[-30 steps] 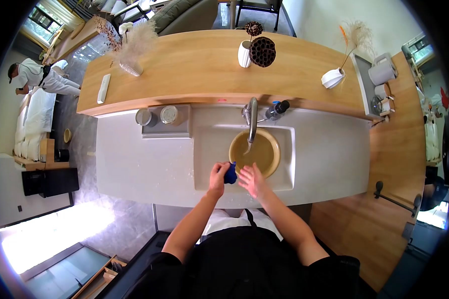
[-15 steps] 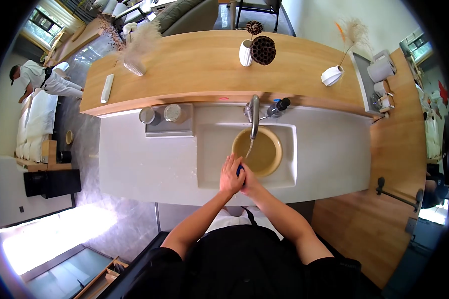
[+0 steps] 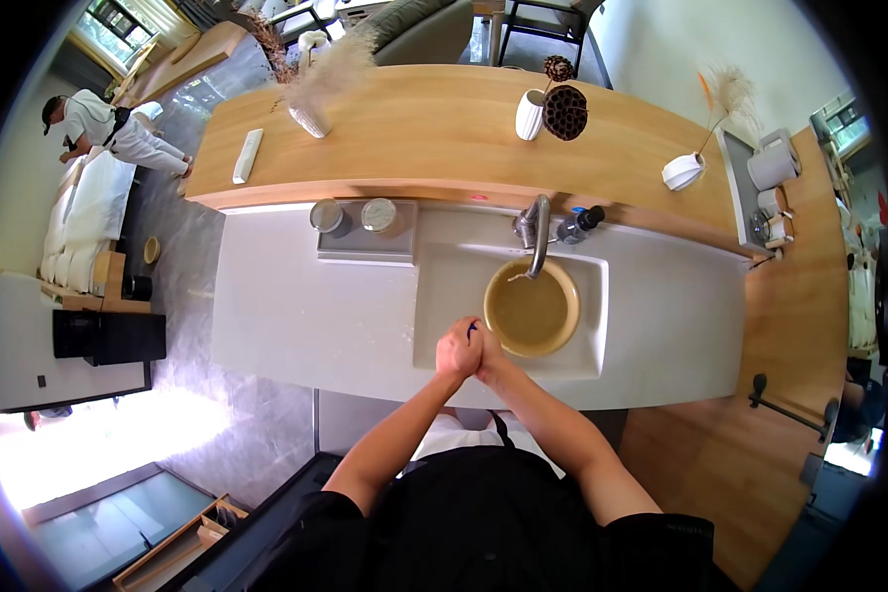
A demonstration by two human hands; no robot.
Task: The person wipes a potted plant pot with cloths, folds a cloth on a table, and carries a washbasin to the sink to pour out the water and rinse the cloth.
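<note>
My left hand [image 3: 456, 350] and my right hand [image 3: 486, 353] are pressed together over the near left part of the white sink [image 3: 592, 335]. Both are closed around a blue cloth-like item [image 3: 472, 329], and only a small bit of it shows between the fingers. Just right of my hands, a round yellow basin [image 3: 572, 321] stands in the sink with liquid in it. The metal faucet [image 3: 541, 232] arches over the basin's far rim, and a little water shows at its spout.
A grey tray [image 3: 365, 254] with two glass jars lies left of the sink. Beside the faucet stands a dark bottle [image 3: 580, 225]. White vases [image 3: 530, 115] with dried plants line the raised wooden shelf [image 3: 424, 123]. At the far left a person [image 3: 118, 133] bends over a bed.
My hands first came together around the blue item, then closed tightly on it. The view has shifted, so the sink and basin now appear farther right.
</note>
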